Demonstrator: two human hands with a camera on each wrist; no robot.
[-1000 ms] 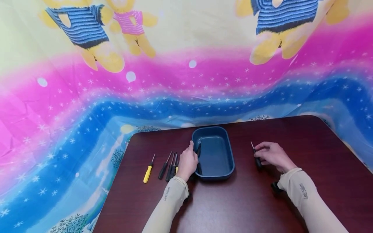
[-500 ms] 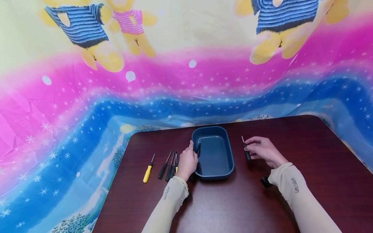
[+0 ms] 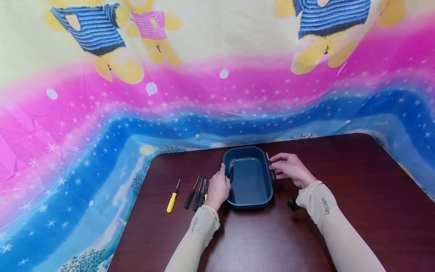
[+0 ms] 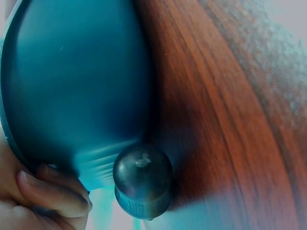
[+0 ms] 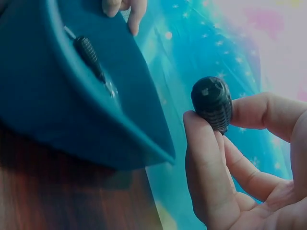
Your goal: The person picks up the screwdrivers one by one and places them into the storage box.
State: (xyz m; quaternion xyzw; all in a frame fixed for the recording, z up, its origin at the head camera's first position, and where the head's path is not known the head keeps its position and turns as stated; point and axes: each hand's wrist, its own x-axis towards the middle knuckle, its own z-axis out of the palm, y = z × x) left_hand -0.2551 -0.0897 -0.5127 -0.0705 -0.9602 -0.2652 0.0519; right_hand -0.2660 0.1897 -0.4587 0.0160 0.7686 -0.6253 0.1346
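Note:
A deep blue rectangular tray (image 3: 249,207) stands near the table's far edge. My left hand (image 3: 218,188) grips its left wall, with fingers over the rim. In my right hand (image 3: 290,170), thumb and fingers pinch a black-handled screwdriver (image 3: 273,174) just outside the tray's right rim, shaft pointing up and away. The right wrist view shows the butt of that screwdriver's ribbed handle (image 5: 211,100). Inside the tray, along its left side, lies another black screwdriver (image 5: 87,53). Close to the tray's outer wall, the left wrist view shows a rounded black handle end (image 4: 143,177).
Left of the tray, several screwdrivers with black handles (image 3: 189,198) lie side by side on the dark red-brown table (image 3: 258,241), along with a partly hidden yellow one. Farther left is a yellow-handled screwdriver (image 3: 172,202). A printed cloth (image 3: 217,90) hangs behind the table.
My right hand has carried its screwdriver leftward and slightly away, from the right part of the table to the tray's right rim. My left hand and the tray have stayed put.

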